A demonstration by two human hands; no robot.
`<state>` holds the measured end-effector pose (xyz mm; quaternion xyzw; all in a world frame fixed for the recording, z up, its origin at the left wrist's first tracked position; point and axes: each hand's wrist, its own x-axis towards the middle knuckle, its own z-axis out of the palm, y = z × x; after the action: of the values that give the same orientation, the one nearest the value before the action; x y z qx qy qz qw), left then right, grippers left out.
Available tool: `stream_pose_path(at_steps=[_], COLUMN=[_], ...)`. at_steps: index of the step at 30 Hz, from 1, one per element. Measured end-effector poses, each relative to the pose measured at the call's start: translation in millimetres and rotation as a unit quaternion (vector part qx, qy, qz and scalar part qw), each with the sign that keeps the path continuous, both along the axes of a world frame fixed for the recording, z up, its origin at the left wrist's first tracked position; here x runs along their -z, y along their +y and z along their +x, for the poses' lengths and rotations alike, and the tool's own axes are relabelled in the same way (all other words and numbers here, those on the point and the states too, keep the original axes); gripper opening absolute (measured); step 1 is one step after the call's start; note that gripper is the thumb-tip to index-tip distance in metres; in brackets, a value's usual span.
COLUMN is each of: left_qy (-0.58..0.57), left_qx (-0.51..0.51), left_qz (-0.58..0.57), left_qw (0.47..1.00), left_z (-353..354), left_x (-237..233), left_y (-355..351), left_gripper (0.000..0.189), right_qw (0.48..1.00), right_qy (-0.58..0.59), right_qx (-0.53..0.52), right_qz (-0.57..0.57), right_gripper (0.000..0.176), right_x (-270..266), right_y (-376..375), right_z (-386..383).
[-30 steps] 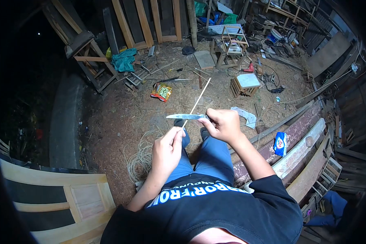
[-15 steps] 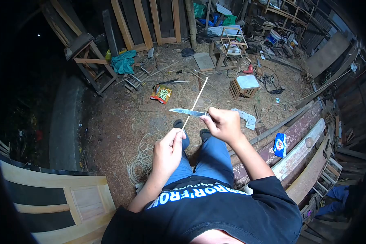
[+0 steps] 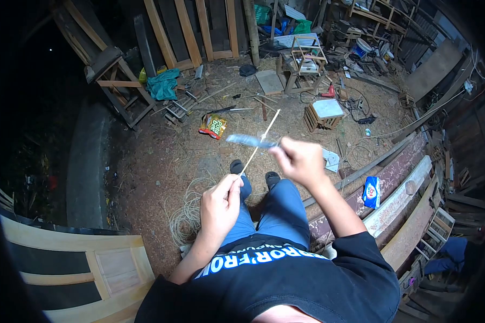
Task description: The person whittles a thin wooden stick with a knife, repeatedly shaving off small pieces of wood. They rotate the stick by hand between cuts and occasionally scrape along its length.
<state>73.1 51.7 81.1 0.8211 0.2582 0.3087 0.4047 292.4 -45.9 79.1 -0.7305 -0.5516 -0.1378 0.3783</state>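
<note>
In my left hand (image 3: pixel 220 204) the lower end of a thin pale wooden stick (image 3: pixel 251 158) is pinched between thumb and fingers. The stick slants up and away to the right. My right hand (image 3: pixel 300 160) is closed round the handle of a knife (image 3: pixel 246 140), whose handle is mostly hidden by the fingers. The blade, smeared by motion, points left and lies across the stick around its middle. A small pale curl or shaving shows on the stick at the blade.
A coil of thin strips (image 3: pixel 186 218) lies on the ground by my feet. A snack bag (image 3: pixel 213 126), a slatted wooden stool (image 3: pixel 324 115) and a red power tool (image 3: pixel 328 91) are farther off. A blue packet (image 3: pixel 371 192) rests on planks at right; a wooden door panel (image 3: pixel 116 269) is at lower left.
My right hand has moved the knife up along the stick, away from my left hand. The left hand has dropped slightly and keeps its hold.
</note>
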Motion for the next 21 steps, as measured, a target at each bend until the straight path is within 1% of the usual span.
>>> stream_pose_path(at_steps=[2,3,4,6,7,8,10,11,12,14,15,16,18,19,20,21], left_qy=[-0.011,-0.015,-0.003,0.019,0.017,0.002,-0.021,-0.009,0.004,0.004,-0.007,-0.017,0.002,0.013,0.045,0.075], left_qx=[-0.001,0.0,-0.004,-0.013,-0.011,-0.01,-0.006,-0.007,-0.008,-0.006,-0.002,0.002,-0.003,-0.007,-0.005,-0.003], left_qz=[0.0,0.001,0.002,-0.001,0.006,0.004,0.002,0.008,0.013,0.011,0.01,0.009,-0.001,-0.01,-0.055,-0.1], left_qw=[1.0,1.0,1.0,1.0,1.0,1.0,1.0,1.0,1.0,1.0,1.0,1.0,1.0,1.0,0.997,0.992], left_z=[0.4,0.4,-0.6,-4.2,-4.9,-3.8,-3.9,-5.1,-6.9,-8.7,-8.0,-7.5,-7.2,-8.3,-8.8,-7.4], left_x=[-0.4,-0.9,-2.8,-6.1,-3.1,0.2,5.3,3.5,0.5,3.3,8.4,10.5,9.2,9.6,11.0,13.5], left_y=[-2.3,-2.4,-1.2,0.3,0.5,0.2,0.1,1.5,3.0,1.1,1.2,2.4,5.0,4.5,6.3,10.8], left_gripper=[0.009,0.009,0.009,0.009,0.009,0.009,0.009,0.009,0.009,0.009,0.009,0.009,0.009,0.009,0.011,0.014], right_qw=[0.997,0.998,0.999,0.995,0.999,0.999,0.994,0.998,0.998,0.996,0.998,0.998,0.998,0.998,0.987,0.98], right_qy=[-0.015,-0.013,-0.034,0.024,0.024,0.004,-0.025,-0.004,0.032,0.022,0.053,-0.022,-0.038,0.033,0.102,0.091], right_qx=[-0.065,-0.06,-0.003,0.078,0.045,-0.003,-0.058,-0.035,0.026,0.075,0.024,-0.035,-0.033,0.043,0.118,0.174], right_qz=[-0.026,-0.025,-0.034,-0.05,-0.014,-0.047,-0.086,-0.061,-0.054,-0.042,-0.024,-0.049,-0.046,-0.043,-0.041,-0.044], right_gripper=[0.043,0.043,0.043,0.042,0.042,0.041,0.041,0.039,0.037,0.036,0.036,0.033,0.039,0.041,0.042,0.044], right_x=[-3.3,-0.8,6.3,6.4,9.0,9.4,6.4,8.1,15.8,11.7,6.9,0.3,6.3,15.3,23.5,19.7], right_y=[-4.6,-4.6,-2.4,0.6,0.8,-3.1,-8.1,-5.2,-0.4,0.7,-0.9,-5.6,-4.2,0.5,5.7,5.6], right_z=[-19.3,-15.7,-2.2,21.1,14.9,3.2,-11.6,-3.2,13.5,29.0,15.2,3.9,3.2,17.9,41.3,54.7])
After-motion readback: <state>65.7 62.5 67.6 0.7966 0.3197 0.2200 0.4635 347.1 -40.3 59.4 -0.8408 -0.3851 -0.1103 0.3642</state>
